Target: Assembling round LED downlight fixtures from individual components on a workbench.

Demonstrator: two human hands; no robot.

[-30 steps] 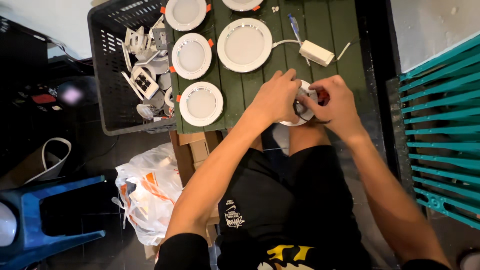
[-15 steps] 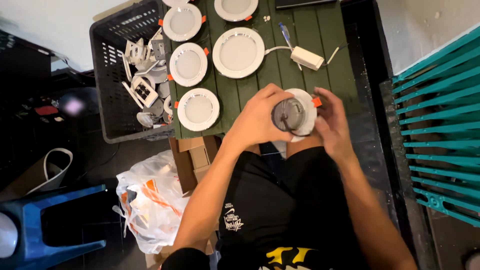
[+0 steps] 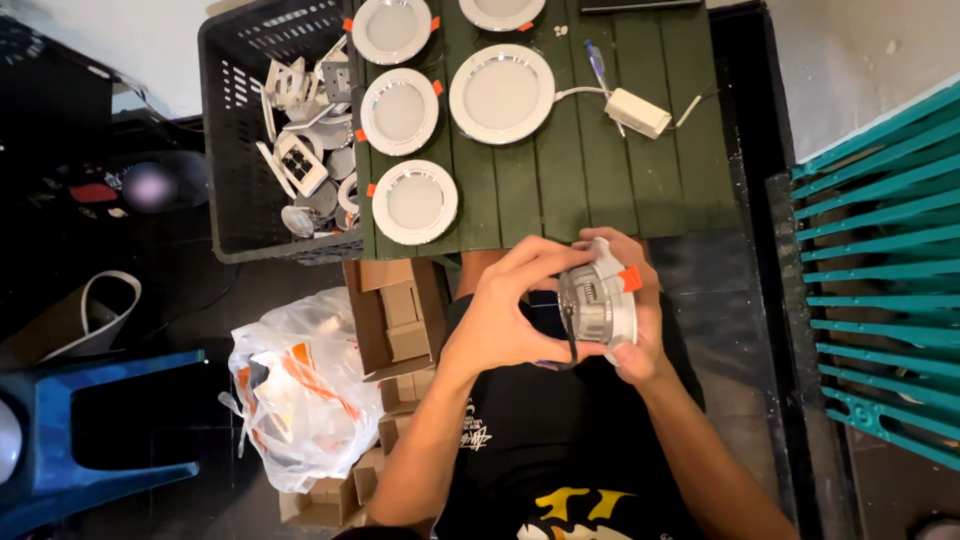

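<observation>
Two hands work close together below the near edge of the green slatted tabletop point(image 3: 600, 170), over the person's lap, in the single head view. The right hand point(image 3: 640, 320) cradles a round recessed light fitting point(image 3: 598, 305), its ribbed metal back turned up and an orange spring clip at its rim; that grip is closed around the fitting's far side. The left hand point(image 3: 500, 320) comes in from the other side, fingers pinched at the fitting's back edge, and something thin and dark, perhaps a wire or a spring arm, hangs under it, though the view is too small to be sure. By the look of it the step in hand is fitting or checking a part on the back; the next move would call for a steady hold while the fingers press or seat that part. On the tabletop lie four finished white round lights point(image 3: 502, 92) toward the far left corner, and a small white driver box point(image 3: 637, 112) with leads. A black crate point(image 3: 270, 150) of parts stands at the left edge, cardboard boxes point(image 3: 400, 310) and a plastic bag point(image 3: 300, 390) on the floor below.
</observation>
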